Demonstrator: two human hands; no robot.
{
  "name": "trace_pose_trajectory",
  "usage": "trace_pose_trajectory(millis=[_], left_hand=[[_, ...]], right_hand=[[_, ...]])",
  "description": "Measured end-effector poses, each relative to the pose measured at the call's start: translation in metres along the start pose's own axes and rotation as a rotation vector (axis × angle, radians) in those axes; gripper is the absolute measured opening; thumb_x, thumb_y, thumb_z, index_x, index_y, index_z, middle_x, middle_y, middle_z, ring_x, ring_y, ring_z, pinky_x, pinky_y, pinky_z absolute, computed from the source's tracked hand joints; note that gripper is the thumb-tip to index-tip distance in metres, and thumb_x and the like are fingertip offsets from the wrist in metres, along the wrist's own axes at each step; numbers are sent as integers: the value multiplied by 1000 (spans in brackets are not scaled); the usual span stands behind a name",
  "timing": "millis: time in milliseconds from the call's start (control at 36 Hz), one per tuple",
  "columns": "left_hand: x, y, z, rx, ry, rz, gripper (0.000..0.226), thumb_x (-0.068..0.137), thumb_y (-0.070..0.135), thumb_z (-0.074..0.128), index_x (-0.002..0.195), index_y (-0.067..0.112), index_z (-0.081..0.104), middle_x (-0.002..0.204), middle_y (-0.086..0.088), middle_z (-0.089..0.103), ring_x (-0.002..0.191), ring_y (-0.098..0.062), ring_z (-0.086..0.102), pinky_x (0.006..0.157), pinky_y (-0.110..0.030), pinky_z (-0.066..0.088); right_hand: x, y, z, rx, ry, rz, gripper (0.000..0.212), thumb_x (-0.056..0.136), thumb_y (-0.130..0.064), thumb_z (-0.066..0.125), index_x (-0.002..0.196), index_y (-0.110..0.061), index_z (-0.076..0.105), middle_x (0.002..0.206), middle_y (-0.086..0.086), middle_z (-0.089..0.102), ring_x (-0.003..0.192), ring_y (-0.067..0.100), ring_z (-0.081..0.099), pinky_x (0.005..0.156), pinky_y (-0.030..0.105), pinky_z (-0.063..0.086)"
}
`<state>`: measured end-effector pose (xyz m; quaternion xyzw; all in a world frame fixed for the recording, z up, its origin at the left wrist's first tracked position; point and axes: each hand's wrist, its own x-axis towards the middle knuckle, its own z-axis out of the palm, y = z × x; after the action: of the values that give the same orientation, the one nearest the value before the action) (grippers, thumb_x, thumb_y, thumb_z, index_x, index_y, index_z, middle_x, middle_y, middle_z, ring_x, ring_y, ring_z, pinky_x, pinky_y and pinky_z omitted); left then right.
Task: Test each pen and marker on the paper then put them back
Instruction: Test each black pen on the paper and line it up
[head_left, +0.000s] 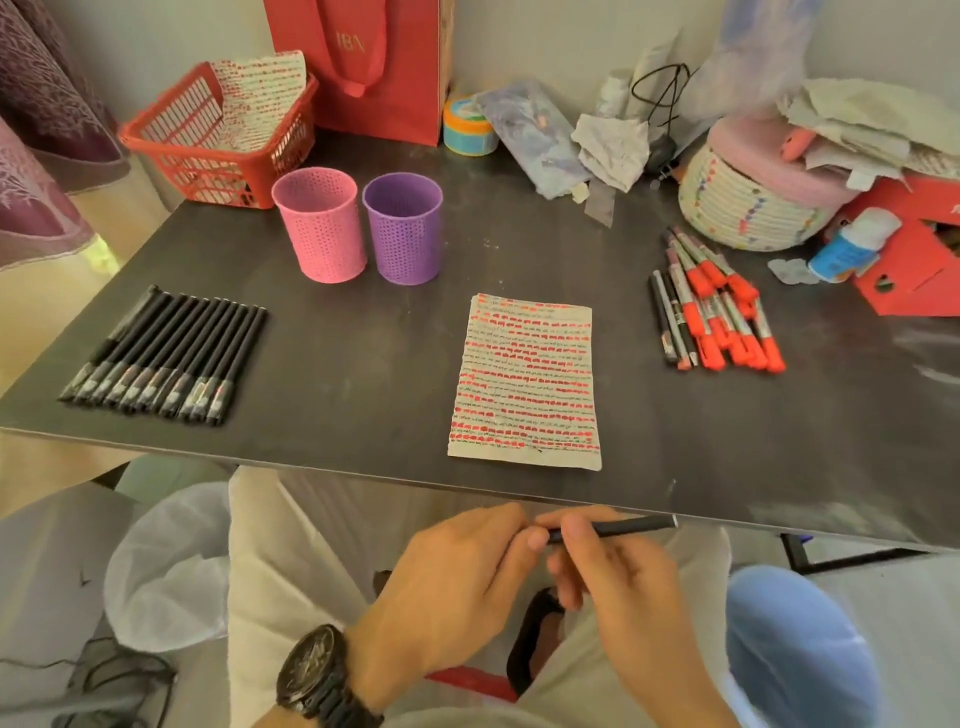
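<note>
Matt dark table (363, 353), perforated plastic cups (317, 228), rough-edged paper (524, 384), woven rope basket (737, 208).

Item count, desk and hands

Two hands (457, 587) with one pen (613, 529); two cups (358, 228); one paper (524, 384); one basket (208, 140); roughly twelve black pens (166, 358) in a row.

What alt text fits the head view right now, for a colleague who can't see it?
Both hands hold one black pen level below the dark table's near edge, left hand at its tip end, right hand gripping the barrel. On the table: scribbled test paper centre, black pens in a row left, red-capped markers right, pink cup and purple cup behind.
</note>
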<state>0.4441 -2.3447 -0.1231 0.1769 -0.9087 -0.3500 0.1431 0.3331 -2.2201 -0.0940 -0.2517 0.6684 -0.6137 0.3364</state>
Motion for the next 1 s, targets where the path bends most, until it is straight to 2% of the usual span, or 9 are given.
trace_pose_trajectory(millis=[56,167,306,389,500,583,694,861,1000], left_hand=[[-2,-2,2,8,-30,-25,51,100,67,17,79,31,46,66,13,52,64,-10,50,59,-31,45],[-2,-9,3,-156,-40,-106,66,96,71,28,73,22,65,52,8,50,50,-13,45,51,-26,34],[1,-10,-1,-358,-56,-247,92,78,92,35,61,4,59,46,9,32,47,-11,31,50,-28,25],[3,-11,-9,-285,-45,-246,81,73,97,36,62,18,52,49,11,39,49,-11,37,51,-30,28],[9,-18,-22,-5,77,-184,53,78,92,37,73,39,35,65,16,49,65,-7,49,55,-22,31],[21,-23,-28,88,280,-92,31,89,67,52,89,37,46,77,23,43,80,-2,48,66,-14,38],[48,-32,-22,93,331,-53,34,88,46,61,113,26,52,92,24,40,93,5,43,84,-20,39],[66,-39,-6,263,265,-49,44,88,46,61,122,19,53,111,10,62,106,-6,53,108,-27,33],[63,-42,-4,249,265,-55,48,88,44,64,127,18,53,115,10,62,106,-9,59,116,-27,30]], right_hand=[[0,3,4,-19,-2,-4,24,93,-35,57,86,-26,78,68,7,67,55,12,59,55,22,50],[2,8,11,-79,-6,-10,32,97,-49,56,86,-26,75,66,2,65,58,10,61,57,19,50],[9,7,13,-113,-21,-83,31,93,-52,49,88,-33,73,68,0,66,58,12,63,59,19,51],[17,-3,10,-65,-19,-139,27,94,-46,53,89,-29,73,68,4,68,56,14,65,57,19,52],[43,-21,-9,192,163,-113,34,95,-45,56,86,-17,73,66,16,69,49,24,61,50,25,51],[64,-30,-20,209,268,-113,30,91,-53,62,85,-24,69,71,13,72,51,24,64,48,26,51],[84,-26,-16,112,260,-127,22,88,-49,65,74,-31,62,56,2,59,45,18,54,41,26,42],[105,-13,-4,37,190,-93,27,102,-33,55,80,-19,65,62,9,67,49,20,60,45,27,49],[110,-2,-2,-30,213,-131,26,99,-28,64,75,-17,59,55,5,63,45,12,58,43,20,45]])
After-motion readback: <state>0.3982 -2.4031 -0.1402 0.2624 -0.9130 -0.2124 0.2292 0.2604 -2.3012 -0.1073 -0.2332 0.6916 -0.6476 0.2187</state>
